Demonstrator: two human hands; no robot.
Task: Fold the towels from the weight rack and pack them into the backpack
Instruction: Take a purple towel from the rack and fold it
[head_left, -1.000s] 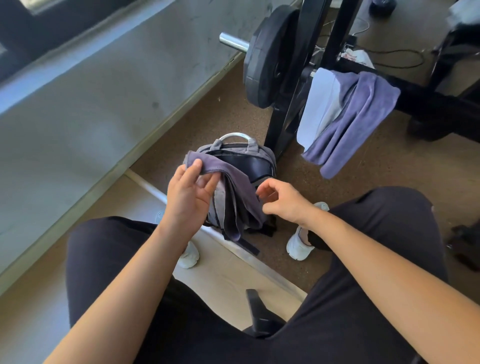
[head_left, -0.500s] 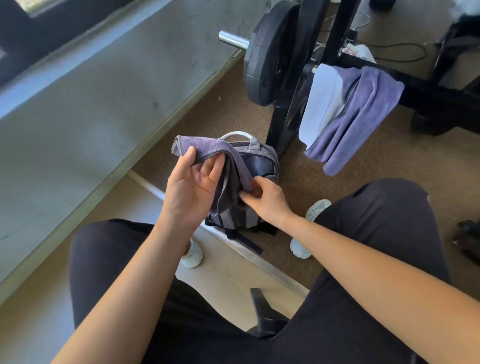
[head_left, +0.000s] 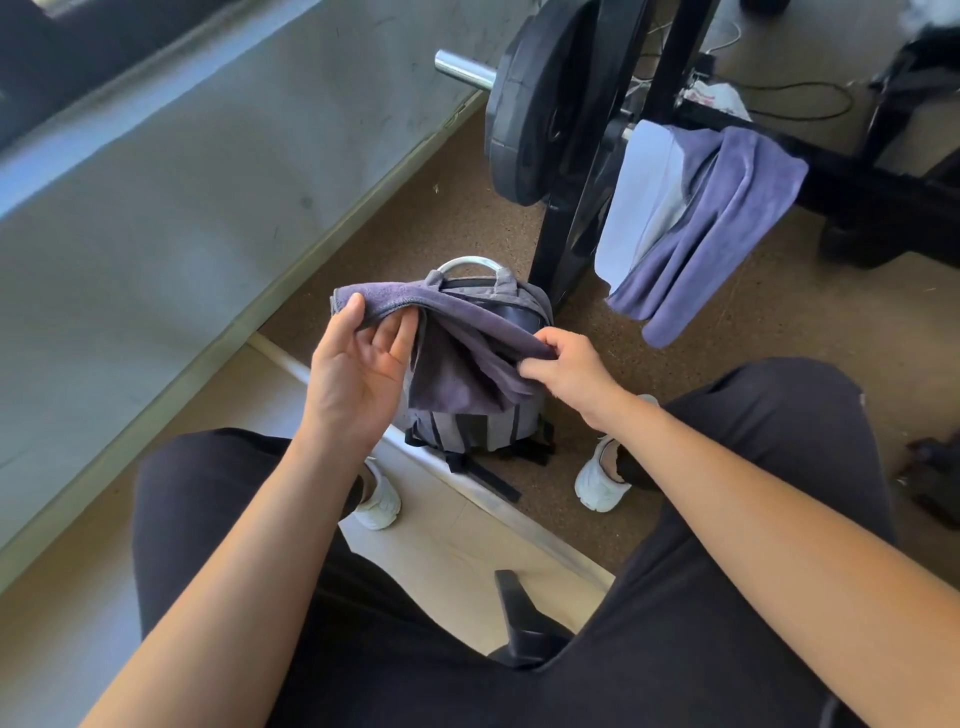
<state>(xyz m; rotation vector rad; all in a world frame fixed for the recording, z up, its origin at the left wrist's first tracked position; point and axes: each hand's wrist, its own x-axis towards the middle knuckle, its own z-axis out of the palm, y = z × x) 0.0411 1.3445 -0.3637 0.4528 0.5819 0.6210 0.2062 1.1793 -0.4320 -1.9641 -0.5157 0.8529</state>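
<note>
Towel (head_left: 457, 338) stretched between raised left hand (head_left: 358, 374) and right hand (head_left: 571, 369).

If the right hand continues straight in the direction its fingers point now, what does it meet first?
The right hand points left, pinching the grey towel, so it meets more of that towel first, then probably the left hand. Depth between the hands is unclear.

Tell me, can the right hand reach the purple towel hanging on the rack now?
Probably not at once. The right hand is pinching the grey towel, shared with the left hand. The way to the purple towel looks open, up and to the right, beyond the backpack.
</note>
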